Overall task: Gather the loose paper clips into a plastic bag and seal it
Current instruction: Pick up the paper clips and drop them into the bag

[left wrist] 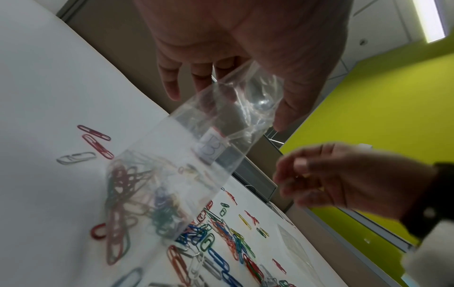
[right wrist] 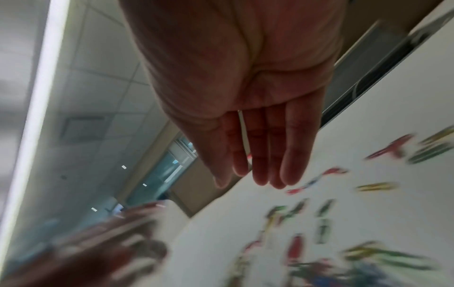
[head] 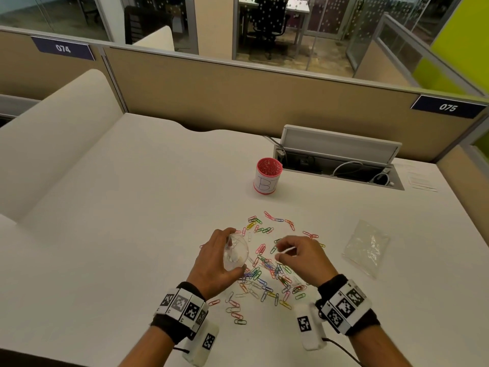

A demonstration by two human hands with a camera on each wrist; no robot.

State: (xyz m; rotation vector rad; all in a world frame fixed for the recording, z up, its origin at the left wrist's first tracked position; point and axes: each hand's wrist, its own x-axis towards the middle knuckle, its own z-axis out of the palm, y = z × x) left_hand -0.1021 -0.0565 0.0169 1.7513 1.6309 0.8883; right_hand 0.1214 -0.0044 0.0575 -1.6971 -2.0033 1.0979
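Many coloured paper clips [head: 267,271] lie scattered on the white desk [head: 132,207] between my hands. My left hand [head: 234,250] pinches the top of a clear plastic bag [head: 235,254], which hangs down to the desk. In the left wrist view the bag [left wrist: 196,165] hangs from thumb and fingers, and clips [left wrist: 216,238] show through it; I cannot tell if any are inside. My right hand [head: 279,250] hovers just right of the bag above the clips. The blurred right wrist view shows its fingers [right wrist: 260,155] fairly straight, with nothing visible in them.
A pink cup marked B [head: 267,178] holding clips stands behind the pile. More clear bags [head: 366,249] lie to the right. An open cable tray [head: 338,160] with wires sits at the back right, in front of the beige partition [head: 238,96].
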